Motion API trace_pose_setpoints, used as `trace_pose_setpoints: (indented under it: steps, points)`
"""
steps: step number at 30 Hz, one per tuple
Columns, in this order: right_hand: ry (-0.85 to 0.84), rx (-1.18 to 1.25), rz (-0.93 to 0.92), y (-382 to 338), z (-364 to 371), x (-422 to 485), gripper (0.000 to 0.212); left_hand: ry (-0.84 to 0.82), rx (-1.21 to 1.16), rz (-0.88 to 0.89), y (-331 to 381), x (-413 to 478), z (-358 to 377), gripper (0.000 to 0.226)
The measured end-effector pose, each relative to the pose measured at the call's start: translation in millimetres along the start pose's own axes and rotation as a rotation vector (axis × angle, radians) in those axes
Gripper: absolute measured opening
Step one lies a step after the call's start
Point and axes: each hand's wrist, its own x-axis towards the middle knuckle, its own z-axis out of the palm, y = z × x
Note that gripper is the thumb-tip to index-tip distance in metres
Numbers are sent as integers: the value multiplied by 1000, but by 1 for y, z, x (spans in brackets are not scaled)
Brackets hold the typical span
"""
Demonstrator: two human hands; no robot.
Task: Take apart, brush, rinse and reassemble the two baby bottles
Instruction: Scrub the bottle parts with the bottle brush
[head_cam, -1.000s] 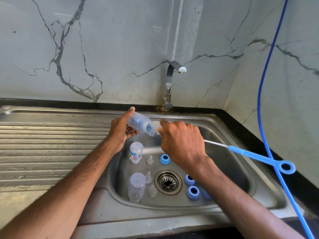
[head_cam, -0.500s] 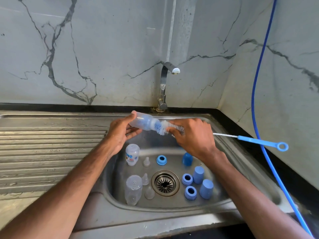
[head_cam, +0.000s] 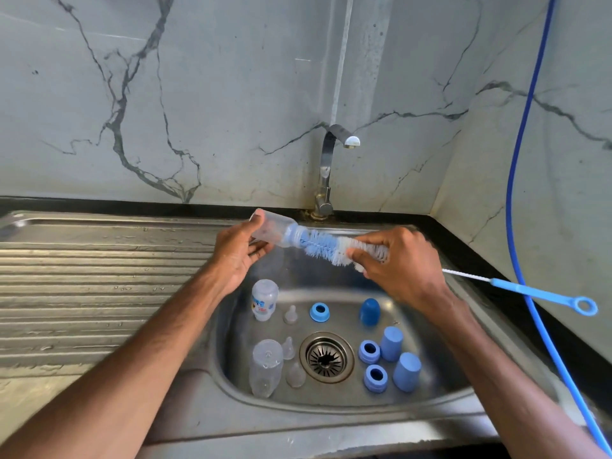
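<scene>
Brushing one bottle point(head_cam: 276, 231) above the sink point(head_cam: 331, 422)
Over the sink's back edge my left hand point(head_cam: 236, 251) curled round the bottle, holding it level so its mouth faced the brush point(head_cam: 326, 245). My right hand point(head_cam: 397, 260) gripped the brush by its bristles for close control. In the sink lay other bottles point(head_cam: 264, 299), caps point(head_cam: 391, 342), rings point(head_cam: 319, 312) and teats point(head_cam: 290, 314).

Nothing here reads clearly. The small bottle point(head_cam: 264, 299) in the sink point(head_cam: 334, 286), at ten o'clock from the drain point(head_cam: 327, 357), carries a blue-and-red print too blurred to make out.
</scene>
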Motion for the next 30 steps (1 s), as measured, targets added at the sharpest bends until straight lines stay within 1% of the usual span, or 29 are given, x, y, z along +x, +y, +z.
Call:
trace_pose_setpoints:
  steps: [2,5,7,9,11,13,14,16,18,20,21,23,26,27,30]
  points:
    - [-31,27,45,0,-1,-1,25,61,-24,21,1,1,2,29]
    - [-13,40,153,7,-8,0,21,179,-185,50,11,6,-12,31]
    - [22,83,196,10,-13,0,20,152,-235,50,17,7,-20,28]
    - [64,115,192,7,-12,-1,20,59,-187,35,13,1,-12,37]
    - [114,140,166,1,-9,-3,22,-6,-109,-3,5,-9,5,50]
    - [141,156,121,-4,-10,-4,24,-42,-90,-86,-2,-18,18,55]
    - [128,153,86,-6,-10,-4,24,-62,-103,-137,-4,-22,22,58]
    - [49,128,10,-11,-7,-6,23,-110,-157,-224,-7,-26,25,61]
    - [-55,99,-54,-17,0,-11,20,-125,-216,-291,-11,-30,27,53]
    - [-128,81,-96,-19,5,-15,16,-111,-197,-301,-14,-32,29,43]
    - [-148,75,-100,-18,6,-14,17,-105,-179,-302,-15,-34,30,43]
    - [-140,57,-92,-12,3,-10,26,-128,-215,-336,-14,-37,32,46]
    - [-120,23,-129,-8,-3,-8,51,-174,-259,-380,-13,-38,36,46]
    - [-133,25,-151,-9,-3,-9,55,-166,-263,-377,-12,-37,37,45]
    - [-197,67,-239,-14,0,-15,53,-130,-256,-344,-12,-33,32,41]
